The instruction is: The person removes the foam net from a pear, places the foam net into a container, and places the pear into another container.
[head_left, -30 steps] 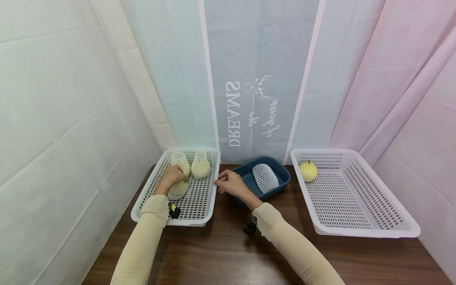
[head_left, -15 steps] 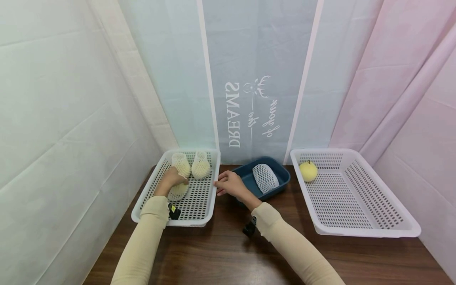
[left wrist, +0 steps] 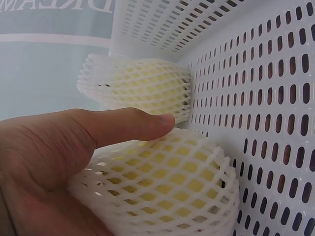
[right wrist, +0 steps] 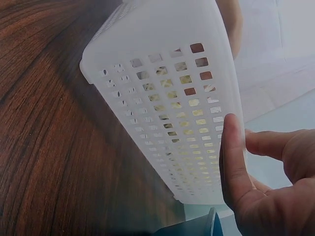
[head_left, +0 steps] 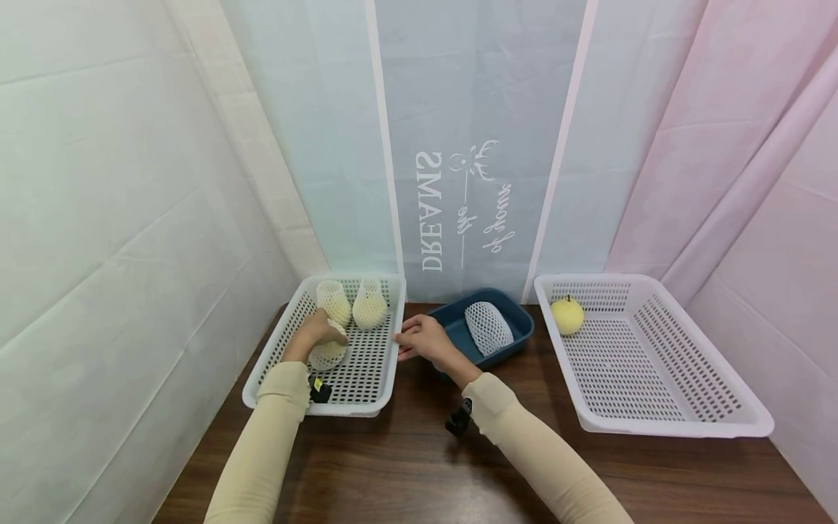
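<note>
In the left white basket [head_left: 383, 386], my left hand [head_left: 317, 331] grips a yellow pear in a white foam net [head_left: 329, 354]. Its thumb lies along the top of the net [left wrist: 172, 182] in the left wrist view; the other fingers are hidden. Two more netted pears [head_left: 336, 304] stand at the back of this basket, net necks upward. My right hand [head_left: 424, 339] holds the basket's right rim, its thumb at the top edge and a finger against the outer wall [right wrist: 162, 93].
Between the baskets sits a blue tray [head_left: 520, 338] holding a white foam net [head_left: 488, 327]. The right white basket [head_left: 661, 429] has one bare yellow pear [head_left: 567, 315] in its back left corner. A curtain [head_left: 471, 87] hangs behind the brown wooden table [head_left: 419, 466].
My left hand has shifted slightly on the front pear, and its net's upper end now shows beside the thumb. The right hand stays at the rim.
</note>
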Available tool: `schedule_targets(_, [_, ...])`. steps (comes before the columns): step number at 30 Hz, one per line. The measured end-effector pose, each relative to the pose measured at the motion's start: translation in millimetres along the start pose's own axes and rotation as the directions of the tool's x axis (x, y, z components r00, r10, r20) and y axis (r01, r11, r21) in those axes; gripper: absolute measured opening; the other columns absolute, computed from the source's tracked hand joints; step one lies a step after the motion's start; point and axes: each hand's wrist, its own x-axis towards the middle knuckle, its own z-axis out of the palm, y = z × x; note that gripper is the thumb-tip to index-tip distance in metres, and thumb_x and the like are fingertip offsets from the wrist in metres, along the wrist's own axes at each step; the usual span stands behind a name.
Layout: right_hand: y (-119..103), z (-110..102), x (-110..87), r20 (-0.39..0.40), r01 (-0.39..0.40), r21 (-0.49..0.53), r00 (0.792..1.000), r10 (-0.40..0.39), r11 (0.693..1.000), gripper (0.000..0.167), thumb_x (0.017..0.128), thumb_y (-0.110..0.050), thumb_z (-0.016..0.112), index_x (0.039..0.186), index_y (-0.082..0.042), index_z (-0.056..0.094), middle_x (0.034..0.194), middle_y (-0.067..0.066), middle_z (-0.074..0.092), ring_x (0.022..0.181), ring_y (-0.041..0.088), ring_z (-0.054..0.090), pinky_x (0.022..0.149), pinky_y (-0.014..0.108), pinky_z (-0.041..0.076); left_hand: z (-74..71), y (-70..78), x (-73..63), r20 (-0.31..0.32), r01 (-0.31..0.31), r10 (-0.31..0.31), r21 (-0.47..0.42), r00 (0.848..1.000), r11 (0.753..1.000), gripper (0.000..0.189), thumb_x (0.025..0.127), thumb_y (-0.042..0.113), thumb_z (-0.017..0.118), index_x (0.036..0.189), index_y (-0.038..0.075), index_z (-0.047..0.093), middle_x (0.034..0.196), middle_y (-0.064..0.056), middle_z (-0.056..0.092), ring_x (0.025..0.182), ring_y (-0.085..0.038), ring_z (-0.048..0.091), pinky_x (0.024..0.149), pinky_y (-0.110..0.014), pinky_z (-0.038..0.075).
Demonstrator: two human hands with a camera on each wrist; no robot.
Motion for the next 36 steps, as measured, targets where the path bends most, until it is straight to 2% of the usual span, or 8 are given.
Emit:
schedule_targets(4, [1.0, -0.3, 0.3, 0.007, -0.002, 0.018, 1.0, 0.002, 1.0, 0.046, 0.102, -0.004, 0.068, 0.139, 0.016, 0.049, 0.11, 0.027, 0.072, 0.072, 0.015, 0.073, 0.091, 0.056, 0.061, 0.0, -1.0, 0.8, 0.017, 0.014, -0.014, -0.033, 1.0, 0.999, 0.101, 0.087, 0.018, 0.082, 0.16, -0.016, 0.022, 0.159, -0.041, 0.036, 0.146, -0.055, 0.042, 0.12, -0.064, 0.039])
schedule_targets(8, [0.8, -0.9, 1.0, 0.016, -0.02, 0.038, 1.0, 0.019, 0.999, 0.046, 0.102, -0.003, 0.067, 0.14, 0.017, 0.05, 0.111, 0.026, 0.072, 0.073, 0.015, 0.073, 0.087, 0.05, 0.064, -0.2, -2.0, 2.3, 0.023, 0.024, -0.023, -0.049, 0.999, 0.999, 0.103, 0.087, 0.018, 0.081, 0.162, -0.015, 0.018, 0.162, -0.041, 0.033, 0.148, -0.055, 0.04, 0.121, -0.064, 0.038])
schedule_targets(15, [2.6, -0.7, 3.4, 0.029, -0.059, 0.06, 0.998, 0.057, 0.996, 0.044, 0.103, -0.005, 0.067, 0.138, 0.017, 0.052, 0.11, 0.026, 0.073, 0.073, 0.015, 0.073, 0.083, 0.043, 0.066, 1.0, -1.8, 0.2, 0.012, 0.039, -0.039, -0.038, 0.999, 0.998, 0.091, 0.086, 0.019, 0.082, 0.154, -0.016, 0.033, 0.15, -0.039, 0.049, 0.139, -0.052, 0.052, 0.115, -0.062, 0.045])
schedule_targets(21, [1.7, -0.8, 4.4, 0.028, -0.099, 0.078, 0.995, 0.097, 0.992, 0.046, 0.103, -0.007, 0.068, 0.139, 0.017, 0.052, 0.108, 0.025, 0.073, 0.073, 0.016, 0.073, 0.075, 0.034, 0.066, 2.9, -2.1, 0.8, 0.01, 0.029, -0.029, -0.023, 1.0, 0.999, 0.092, 0.086, 0.019, 0.081, 0.155, -0.018, 0.031, 0.151, -0.04, 0.047, 0.138, -0.051, 0.052, 0.114, -0.061, 0.046])
schedule_targets(26, [3.1, -1.4, 6.0, 0.037, -0.111, 0.091, 0.993, 0.108, 0.99, 0.044, 0.103, -0.006, 0.067, 0.138, 0.016, 0.053, 0.106, 0.022, 0.072, 0.074, 0.016, 0.072, 0.075, 0.034, 0.066, 3.1, -2.1, 1.1, 0.007, 0.009, -0.009, -0.045, 1.0, 0.999, 0.092, 0.084, 0.017, 0.081, 0.154, -0.018, 0.033, 0.152, -0.04, 0.047, 0.139, -0.052, 0.051, 0.115, -0.062, 0.045])
schedule_targets(31, [4.6, -1.8, 6.8, 0.036, -0.109, 0.099, 0.994, 0.105, 0.989, 0.036, 0.103, -0.005, 0.065, 0.133, 0.014, 0.056, 0.104, 0.021, 0.072, 0.075, 0.017, 0.072, 0.076, 0.035, 0.066, 1.4, -1.5, 0.3, 0.007, 0.01, -0.01, -0.057, 1.0, 0.998, 0.096, 0.084, 0.018, 0.081, 0.157, -0.017, 0.029, 0.156, -0.04, 0.042, 0.143, -0.053, 0.047, 0.118, -0.063, 0.041])
schedule_targets(36, [6.0, -1.0, 6.5, 0.04, -0.099, 0.099, 0.995, 0.096, 0.99, 0.037, 0.103, -0.005, 0.064, 0.134, 0.014, 0.057, 0.107, 0.024, 0.072, 0.075, 0.016, 0.073, 0.076, 0.035, 0.066, 1.4, -1.4, -1.3, 0.001, 0.016, -0.016, -0.062, 1.0, 0.998, 0.095, 0.085, 0.019, 0.081, 0.157, -0.016, 0.03, 0.156, -0.039, 0.043, 0.143, -0.052, 0.047, 0.118, -0.062, 0.041])
